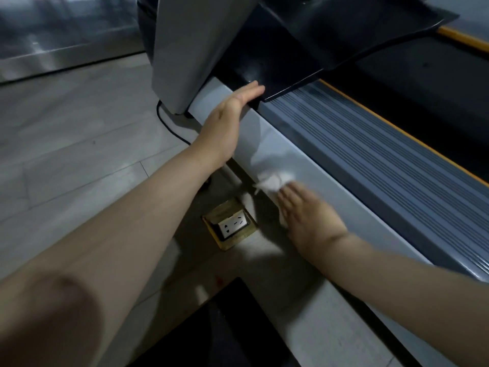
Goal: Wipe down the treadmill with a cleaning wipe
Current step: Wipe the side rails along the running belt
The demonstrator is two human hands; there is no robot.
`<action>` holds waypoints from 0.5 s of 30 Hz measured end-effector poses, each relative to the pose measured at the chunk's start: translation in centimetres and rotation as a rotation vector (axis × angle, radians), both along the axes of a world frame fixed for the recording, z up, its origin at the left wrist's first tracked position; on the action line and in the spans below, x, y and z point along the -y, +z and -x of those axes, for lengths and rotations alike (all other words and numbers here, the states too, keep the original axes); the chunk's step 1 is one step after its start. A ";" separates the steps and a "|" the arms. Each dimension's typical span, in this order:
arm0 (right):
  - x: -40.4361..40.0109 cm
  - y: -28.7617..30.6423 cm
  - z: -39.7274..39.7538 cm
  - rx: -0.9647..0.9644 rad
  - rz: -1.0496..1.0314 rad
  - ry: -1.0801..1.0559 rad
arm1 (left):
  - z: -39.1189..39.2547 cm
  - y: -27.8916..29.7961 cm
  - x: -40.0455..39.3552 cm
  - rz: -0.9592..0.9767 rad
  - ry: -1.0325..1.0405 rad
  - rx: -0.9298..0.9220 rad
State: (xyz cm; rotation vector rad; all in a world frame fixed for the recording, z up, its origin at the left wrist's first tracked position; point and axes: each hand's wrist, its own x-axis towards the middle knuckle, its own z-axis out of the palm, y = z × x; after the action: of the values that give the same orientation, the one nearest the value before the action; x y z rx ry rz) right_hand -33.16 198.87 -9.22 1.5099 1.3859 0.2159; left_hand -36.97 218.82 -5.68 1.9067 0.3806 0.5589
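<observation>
A crumpled white wipe lies on the treadmill's pale grey side rail, just right of centre, pressed under the straight fingers of the right hand, which is blurred. At 11 o'clock from it, the left hand rests edge-on against the rail, fingers straight and together, tips touching the black motor cover. At 7 o'clock from the wipe, a brass socket sits open in the floor.
</observation>
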 end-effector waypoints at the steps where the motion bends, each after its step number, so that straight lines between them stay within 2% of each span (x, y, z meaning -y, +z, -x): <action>1: -1.3 1.2 -0.5 0.038 -0.093 0.012 | 0.1 0.2 -0.2 0.062 0.042 0.028; 3: -4.4 3.9 -1.9 0.079 -0.326 -0.001 | 0.0 1.0 -0.9 0.208 0.123 0.060; 5: -6.9 5.4 -2.7 0.060 -0.414 -0.060 | 0.2 1.5 -2.0 0.208 0.177 0.007; 7: -7.6 4.6 -2.6 0.022 -0.329 -0.057 | 1.2 0.7 -3.3 0.093 0.228 -0.103; 11: -5.8 1.2 -1.5 0.004 0.120 0.072 | 4.9 -4.9 -5.3 -0.081 0.263 -0.464; 13: -7.2 2.0 -2.0 0.023 0.144 0.078 | 7.5 -9.0 -6.2 -0.147 0.229 -0.756; 15: -10.1 3.3 -2.9 0.106 0.030 0.115 | 9.8 -12.6 -6.8 -0.224 0.189 -1.013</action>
State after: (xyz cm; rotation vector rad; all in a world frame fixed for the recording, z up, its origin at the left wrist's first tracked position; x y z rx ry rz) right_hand -30.21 208.95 -5.91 1.3757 1.3855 0.3403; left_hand -46.77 225.60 -18.32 2.2741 1.1860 -0.3192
